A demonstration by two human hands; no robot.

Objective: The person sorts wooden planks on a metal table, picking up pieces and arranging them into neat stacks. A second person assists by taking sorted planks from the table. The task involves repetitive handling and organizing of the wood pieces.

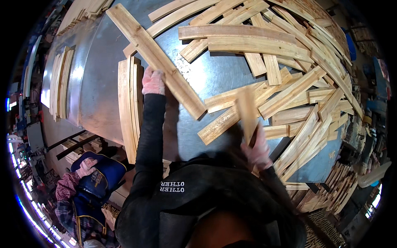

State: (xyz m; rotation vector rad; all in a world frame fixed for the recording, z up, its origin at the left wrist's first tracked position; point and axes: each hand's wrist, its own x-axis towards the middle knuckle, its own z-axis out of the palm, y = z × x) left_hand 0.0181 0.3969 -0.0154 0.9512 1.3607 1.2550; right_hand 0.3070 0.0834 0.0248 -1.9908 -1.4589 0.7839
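My left hand (153,81), in a pinkish glove, is closed on the edge of a long wooden board (159,62) that slants across the metal table. A second, shorter-looking wooden board (246,108) stands tilted up in my right hand (257,149), which grips its lower end; both are smeared by motion. Beside my left forearm lies a row of narrow boards (125,103) set edge to edge. Right of my hands spreads a loose heap of wooden boards (293,87), crossing one another at many angles.
The shiny metal table (101,78) spans the view. A small board stack (62,84) lies at its left, and more boards (82,15) lie at the far left corner. A person in a plaid sleeve (68,186) is at the lower left. Stacked wood (331,188) stands lower right.
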